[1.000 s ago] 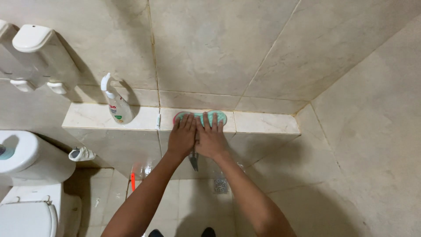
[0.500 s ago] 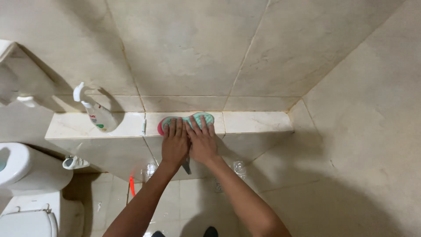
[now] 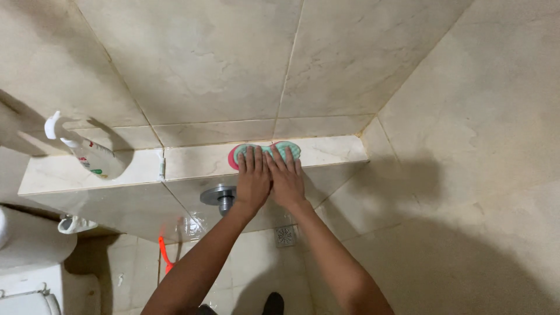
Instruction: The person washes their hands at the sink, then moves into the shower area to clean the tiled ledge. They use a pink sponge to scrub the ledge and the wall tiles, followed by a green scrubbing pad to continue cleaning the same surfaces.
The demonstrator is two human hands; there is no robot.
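Scrubbing pad of teal bristled rubber with a pink rim [image 3: 279, 150] lies flat on top of the cream marble-tiled ledge [image 3: 326, 150], nearer the ledge's right end and close to its front edge. Both hands press down on it side by side: the left hand [image 3: 252, 179] covers the pad's left half and the right hand [image 3: 286, 181] its right half, thumbs touching in the middle. The fingers of each hand are stretched out straight and held close together, lying flat on the pad rather than curled around it; only the pad's far edge and its two rounded ends show beyond the fingertips. Both forearms run up from the lower edge of the view and meet at the wrists just over the ledge's front edge. Under that edge, just left of the left wrist, a round grey metal valve fitting [image 3: 219, 197] sticks out of the ledge's front face. At the ledge's left end stands a white plastic spray bottle with a trigger head [image 3: 87, 153], leaning toward the wall. Below, on the tiled floor, sit a square metal drain grate [image 3: 285, 234] and an orange brush handle [image 3: 165, 254].
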